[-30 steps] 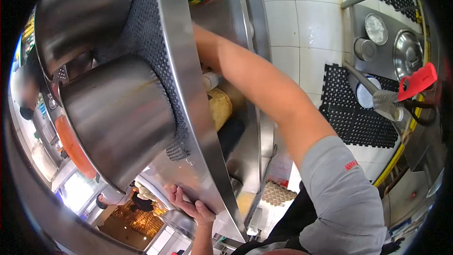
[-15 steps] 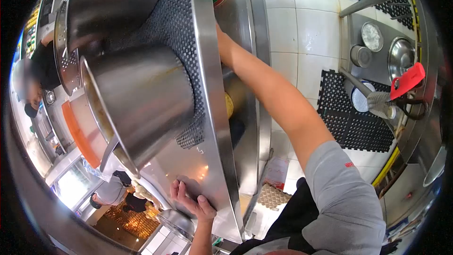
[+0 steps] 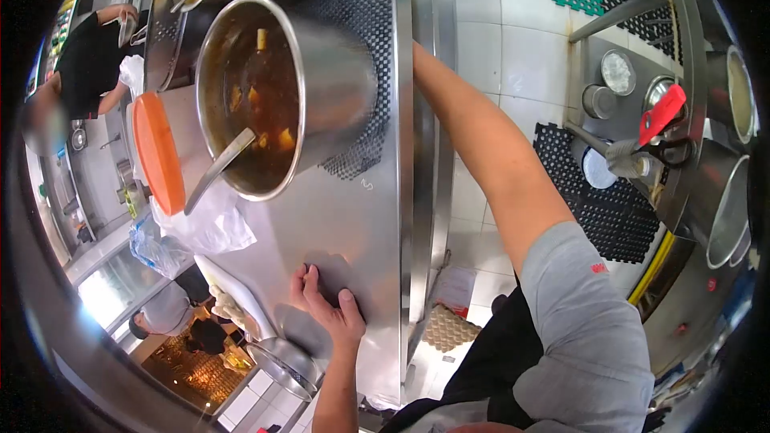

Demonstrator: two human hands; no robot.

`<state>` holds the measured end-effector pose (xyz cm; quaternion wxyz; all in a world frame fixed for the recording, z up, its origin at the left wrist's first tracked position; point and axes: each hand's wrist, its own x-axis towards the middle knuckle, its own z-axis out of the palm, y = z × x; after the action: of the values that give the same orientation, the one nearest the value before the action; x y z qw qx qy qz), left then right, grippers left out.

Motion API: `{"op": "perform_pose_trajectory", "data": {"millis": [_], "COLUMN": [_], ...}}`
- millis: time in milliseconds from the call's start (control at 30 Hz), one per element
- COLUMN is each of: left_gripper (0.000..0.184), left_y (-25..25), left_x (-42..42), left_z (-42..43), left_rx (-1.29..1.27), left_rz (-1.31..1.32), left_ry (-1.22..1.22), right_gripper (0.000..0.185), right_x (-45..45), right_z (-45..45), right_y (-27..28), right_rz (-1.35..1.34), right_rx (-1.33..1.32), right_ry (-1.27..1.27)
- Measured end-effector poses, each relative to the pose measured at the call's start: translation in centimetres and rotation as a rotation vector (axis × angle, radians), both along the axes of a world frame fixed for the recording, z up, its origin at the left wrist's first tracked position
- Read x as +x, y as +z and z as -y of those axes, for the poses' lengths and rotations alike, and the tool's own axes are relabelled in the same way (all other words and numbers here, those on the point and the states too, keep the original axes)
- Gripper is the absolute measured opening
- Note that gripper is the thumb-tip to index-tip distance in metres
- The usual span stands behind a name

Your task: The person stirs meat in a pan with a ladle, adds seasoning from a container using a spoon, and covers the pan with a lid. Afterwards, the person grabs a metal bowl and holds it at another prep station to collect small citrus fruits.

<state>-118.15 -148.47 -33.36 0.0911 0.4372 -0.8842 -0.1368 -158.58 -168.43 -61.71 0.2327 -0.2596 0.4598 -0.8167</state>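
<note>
My left hand [image 3: 330, 305] is still resting on the counter [image 3: 337, 232], half open, fingers loosely curled, nothing in it. My right arm [image 3: 489, 152] still goes past the edge; hand's hidden, so can't tell what it's doing. Up the counter, the pot [image 3: 337, 128] sits on the mat [image 3: 377, 32], and now I see soup [image 3: 253, 104] inside instead of mostly its side. Can's out of view now.

A steel stockpot [image 3: 341, 84] of brown stew [image 3: 271, 84] stands on black textured matting [image 3: 353, 164], a metal utensil handle [image 3: 216, 174] jutting from it; beside it are an orange-lidded tub [image 3: 159, 154] and a translucent plastic bag [image 3: 212, 224]. A perforated black mat [image 3: 613, 224] covers part of the white-tiled floor [image 3: 521, 60]
</note>
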Motion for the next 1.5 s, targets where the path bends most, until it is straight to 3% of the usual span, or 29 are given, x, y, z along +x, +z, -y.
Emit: {"op": "perform_pose_trajectory", "data": {"millis": [33,100,200,300,367,467,533,667,733,833,867,900,933,1033,1100,1133,1200,1267,1333,1433,1500], "left_gripper": [0.062,0.061,0.061,0.060,0.058,0.056,0.055,0.054,0.055,0.054,0.054,0.053,0.052,0.041,0.031,0.029,0.042,0.070,0.074,0.076,0.076], "left_y": [0.0,0.1,0.1,-0.3,-0.2,0.0,0.2,0.5,0.7,0.8,0.8,0.5,0.1,0.1,-2.7,-0.9,0.0,2.9,-0.9,-0.9,-0.6], "left_x": [-0.1,-0.3,-0.2,0.1,-0.1,-0.3,-0.5,-0.4,-0.3,0.7,0.8,1.1,1.6,3.2,4.1,5.3,9.5,14.5,20.1,25.2,27.6], "left_z": [0.0,-0.1,-0.1,0.0,0.0,0.1,0.2,0.0,-0.3,-1.1,-1.0,-0.9,-0.7,-3.1,-8.4,-13.0,-21.7,-30.6,-35.3,-39.6,-41.0], "left_rx": [0.003,-0.005,-0.025,-0.029,-0.044,-0.072,-0.107,-0.163,-0.168,-0.234,-0.276,-0.234,-0.193,-0.095,0.438,0.855,1.680,2.118,2.538,2.513,2.581], "left_rz": [-0.006,-0.011,-0.035,-0.082,-0.069,-0.087,-0.060,-0.090,-0.118,-0.164,-0.182,-0.253,-0.320,-0.425,-0.725,-0.777,-0.738,-0.577,-0.592,-0.707,-0.754], "left_ry": [0.002,-0.001,-0.008,-0.003,-0.002,-0.020,-0.046,-0.055,-0.052,-0.082,-0.098,-0.134,-0.175,-0.257,-0.177,-0.232,-0.307,-0.310,0.122,0.190,0.171], "right_gripper": [0.024,0.026,0.028,0.031,0.032,0.031,0.028,0.025,0.024,0.023,0.021,0.018,0.015,0.017,0.021,0.024,0.026,0.030,0.034,0.036,0.035], "right_x": [-0.3,-0.5,-0.5,-1.0,-1.2,-1.0,-0.5,4.6,8.3,15.7,18.4,20.8,22.9,30.4,34.0,35.4,38.2,40.1,42.0,44.3,45.5], "right_z": [-0.8,-3.2,-3.8,-6.0,-9.3,-13.5,-17.9,-31.7,-39.0,-49.0,-51.7,-54.8,-57.9,-64.8,-69.0,-71.0,-74.0,-76.7,-78.4,-80.1,-81.4], "right_y": [0.6,1.3,1.1,1.2,5.0,3.8,1.8,8.2,8.7,17.4,19.4,23.0,22.7,33.2,38.1,39.0,43.3,44.2,44.6,45.3,43.9], "right_rz": [-0.325,-0.424,-0.050,-0.078,-0.163,0.039,0.028,-0.105,-0.119,-0.166,0.017,-0.030,-0.104,0.113,0.132,0.094,0.117,0.152,0.145,0.146,-0.010], "right_rx": [0.041,0.247,0.450,0.555,0.626,0.670,0.647,0.742,0.761,0.879,0.707,0.764,0.784,0.700,0.703,0.678,0.636,0.638,0.634,0.618,0.681], "right_ry": [-0.264,-0.215,-0.046,-0.208,-0.283,-0.310,-0.382,-0.359,-0.324,-0.206,-0.144,-0.079,-0.031,0.079,0.144,0.166,0.229,0.277,0.350,0.478,0.435]}}
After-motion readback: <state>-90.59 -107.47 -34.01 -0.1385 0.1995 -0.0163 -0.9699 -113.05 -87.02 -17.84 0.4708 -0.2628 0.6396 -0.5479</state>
